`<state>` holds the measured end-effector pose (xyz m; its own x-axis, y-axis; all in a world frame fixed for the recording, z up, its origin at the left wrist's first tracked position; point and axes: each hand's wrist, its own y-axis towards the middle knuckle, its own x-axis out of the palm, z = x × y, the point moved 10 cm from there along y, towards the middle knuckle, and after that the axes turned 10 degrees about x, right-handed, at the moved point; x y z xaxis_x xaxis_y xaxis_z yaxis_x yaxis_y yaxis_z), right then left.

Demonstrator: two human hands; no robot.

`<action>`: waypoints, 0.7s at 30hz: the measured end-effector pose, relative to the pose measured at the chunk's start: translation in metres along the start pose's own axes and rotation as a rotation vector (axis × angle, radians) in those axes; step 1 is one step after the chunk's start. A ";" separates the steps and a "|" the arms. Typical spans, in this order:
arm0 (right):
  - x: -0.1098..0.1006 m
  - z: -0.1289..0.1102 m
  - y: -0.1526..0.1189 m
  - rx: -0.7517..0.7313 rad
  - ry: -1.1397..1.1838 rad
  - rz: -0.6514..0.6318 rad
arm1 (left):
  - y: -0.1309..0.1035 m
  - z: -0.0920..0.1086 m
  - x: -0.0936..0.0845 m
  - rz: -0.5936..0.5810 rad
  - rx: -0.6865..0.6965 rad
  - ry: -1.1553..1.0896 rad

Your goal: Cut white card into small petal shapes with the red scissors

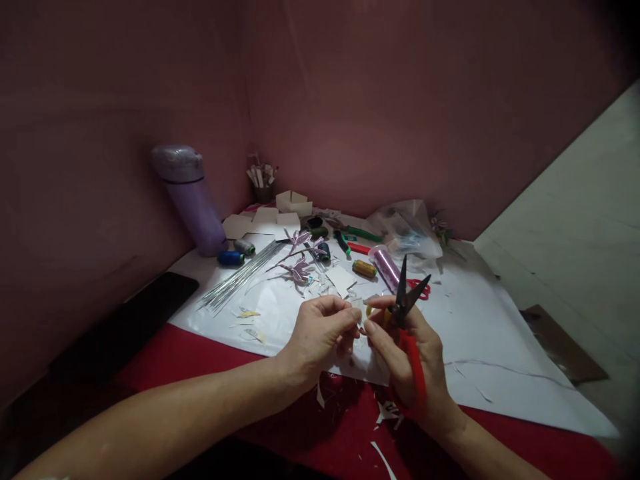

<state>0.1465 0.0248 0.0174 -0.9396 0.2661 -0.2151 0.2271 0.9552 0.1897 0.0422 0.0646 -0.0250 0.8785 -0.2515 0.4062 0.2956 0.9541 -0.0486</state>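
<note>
My right hand (425, 367) is closed round red-handled scissors (411, 360), whose dark blades point up and stand apart. Its thumb and forefinger reach toward my left hand (320, 333), which is closed in a pinch. What lies between the left fingertips is too small to make out. A bit of yellow (369, 311) shows by the right forefinger. Beyond the hands lie a stem with purple flowers (300, 257), a gold thread spool (365, 269) and a tube of purple material (385, 267).
White sheeting (500, 333) covers the red-clothed table. Thin wires (245, 277), blue thread (231, 258) and paper scraps (250, 313) lie left. A purple bottle (193, 200) stands by the wall. Green-handled pliers (365, 233) and a plastic bag (410, 227) lie at the back.
</note>
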 end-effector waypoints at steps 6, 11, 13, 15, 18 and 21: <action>0.001 -0.006 -0.003 -0.079 -0.029 0.000 | -0.001 -0.001 0.001 -0.014 -0.008 0.007; 0.002 -0.005 -0.004 -0.057 -0.036 -0.007 | 0.001 -0.005 0.000 -0.007 -0.030 -0.031; 0.002 -0.006 -0.004 -0.061 -0.040 -0.010 | 0.002 -0.006 -0.001 0.011 -0.041 -0.040; 0.003 -0.007 -0.004 -0.062 -0.037 -0.019 | 0.002 -0.007 -0.002 0.015 -0.060 -0.031; 0.004 -0.006 -0.004 -0.043 -0.021 -0.028 | 0.002 -0.008 -0.002 0.013 -0.080 -0.038; 0.003 -0.006 -0.003 -0.034 -0.018 -0.018 | 0.002 -0.007 -0.002 0.015 -0.068 -0.042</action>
<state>0.1414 0.0217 0.0217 -0.9386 0.2514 -0.2361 0.2011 0.9551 0.2177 0.0439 0.0657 -0.0324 0.8669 -0.2287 0.4428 0.3083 0.9442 -0.1159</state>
